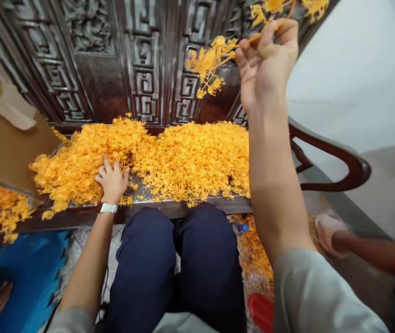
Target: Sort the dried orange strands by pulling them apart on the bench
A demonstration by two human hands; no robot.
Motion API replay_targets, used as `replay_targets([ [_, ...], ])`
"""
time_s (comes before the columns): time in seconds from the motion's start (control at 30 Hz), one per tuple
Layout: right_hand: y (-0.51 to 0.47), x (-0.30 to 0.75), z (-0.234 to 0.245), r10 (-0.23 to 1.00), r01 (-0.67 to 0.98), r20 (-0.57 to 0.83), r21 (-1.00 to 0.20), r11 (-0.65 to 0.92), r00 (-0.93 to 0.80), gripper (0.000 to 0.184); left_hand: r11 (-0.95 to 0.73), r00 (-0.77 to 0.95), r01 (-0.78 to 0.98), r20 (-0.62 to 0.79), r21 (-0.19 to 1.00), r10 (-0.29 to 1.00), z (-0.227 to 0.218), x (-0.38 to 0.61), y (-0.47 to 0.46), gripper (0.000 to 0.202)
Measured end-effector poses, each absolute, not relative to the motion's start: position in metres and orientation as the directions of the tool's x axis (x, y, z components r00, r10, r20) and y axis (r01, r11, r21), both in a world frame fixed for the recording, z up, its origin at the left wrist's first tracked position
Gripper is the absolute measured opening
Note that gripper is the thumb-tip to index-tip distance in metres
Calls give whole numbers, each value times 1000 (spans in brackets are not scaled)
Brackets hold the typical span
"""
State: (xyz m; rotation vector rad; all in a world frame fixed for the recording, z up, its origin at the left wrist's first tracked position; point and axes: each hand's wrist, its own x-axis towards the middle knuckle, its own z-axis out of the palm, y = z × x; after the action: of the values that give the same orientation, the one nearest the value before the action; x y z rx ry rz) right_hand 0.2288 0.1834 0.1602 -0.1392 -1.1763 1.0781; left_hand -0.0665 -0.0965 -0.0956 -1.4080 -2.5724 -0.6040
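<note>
Carved bench (183,209) bears a yellow pile (190,157), seemingly mostly unpicked; left hand (112,180) lies spread on it, right hand (266,60) above pinches one sprig (211,60).

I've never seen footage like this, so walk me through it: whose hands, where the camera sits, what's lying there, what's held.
No machine here: one camera, worn on a person's head, looks down past their knees. Both hands are that person's. The left hand lies open on a pile of yellow sprigs spread over a dark carved wooden bench. The right hand is raised, pinching a single sprig. A cardboard box stands at the left.
</note>
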Motion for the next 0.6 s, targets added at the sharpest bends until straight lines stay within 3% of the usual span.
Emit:
replay_targets([
  [0.07, 166, 250, 169, 714, -603, 691, -620, 502, -117, 45, 402, -520, 851, 438, 338, 733, -79, -53, -89, 55],
  [0.17, 123, 257, 161, 693, -614, 684, -653, 443, -228, 42, -21, -270, 913, 642, 407, 718, -28, -18, -74, 42],
  [0.23, 91, 250, 146, 721, -593, 646, -691, 414, -250, 43, -328, -68, 863, 731, 385, 679, 16, 9, -63, 45],
  [0.3, 59, 241, 129, 759, -549, 596, -739, 391, -261, 45, -479, 61, 822, 787, 310, 614, 54, 31, -51, 59],
  [0.37, 32, 233, 113, 776, -525, 569, -763, 377, -271, 44, -559, 130, 773, 788, 299, 602, 77, 47, -39, 64],
  [0.43, 14, 229, 99, 776, -523, 580, -754, 397, -246, 43, -601, 144, 718, 770, 352, 622, 82, 57, -30, 50],
  [0.6, 16, 227, 72, 827, -435, 562, -750, 498, -22, 47, -559, -70, 433, 645, 707, 761, 61, 70, -26, 29],
])
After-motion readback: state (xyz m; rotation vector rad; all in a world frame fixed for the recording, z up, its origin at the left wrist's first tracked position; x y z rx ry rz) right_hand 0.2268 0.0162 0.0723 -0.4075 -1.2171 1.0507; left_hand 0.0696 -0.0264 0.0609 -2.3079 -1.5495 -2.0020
